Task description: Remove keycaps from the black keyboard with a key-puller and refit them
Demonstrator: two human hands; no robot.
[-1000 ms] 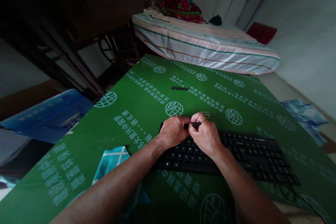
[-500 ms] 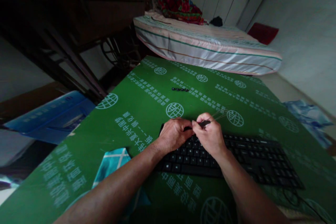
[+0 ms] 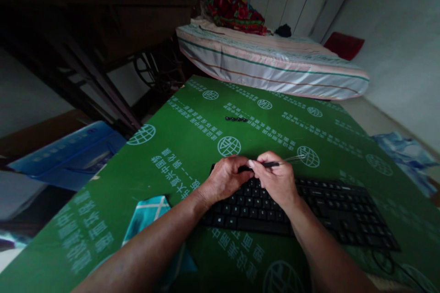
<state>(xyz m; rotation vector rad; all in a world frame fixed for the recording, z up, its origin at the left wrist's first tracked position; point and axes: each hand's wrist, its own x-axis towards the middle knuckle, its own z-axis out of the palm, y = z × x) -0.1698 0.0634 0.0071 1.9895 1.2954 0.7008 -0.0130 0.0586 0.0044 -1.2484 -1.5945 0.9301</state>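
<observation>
A black keyboard (image 3: 261, 225) lies in front of me on the green board. Above its upper left keys, my right hand (image 3: 275, 176) is closed round a keycap puller (image 3: 270, 164) with a dark handle. The puller's thin wires stick out to the right, away from the keys. My left hand (image 3: 227, 176) is pinched against the right fingertips; what it grips, if anything, is hidden between the fingers. Farther back on the board, several small black keycaps (image 3: 236, 119) sit in a short row.
A teal checked cloth (image 3: 147, 210) lies partly under my left forearm. The keyboard's cable (image 3: 383, 261) curls at the lower right. Beyond the green board (image 3: 185, 132) stands a bed (image 3: 275, 62); a dark table (image 3: 137, 23) is at the upper left.
The puller has turned slightly in my right hand, so its wires point lower and more level to the right. Both hands stay together over the keyboard's upper left.
</observation>
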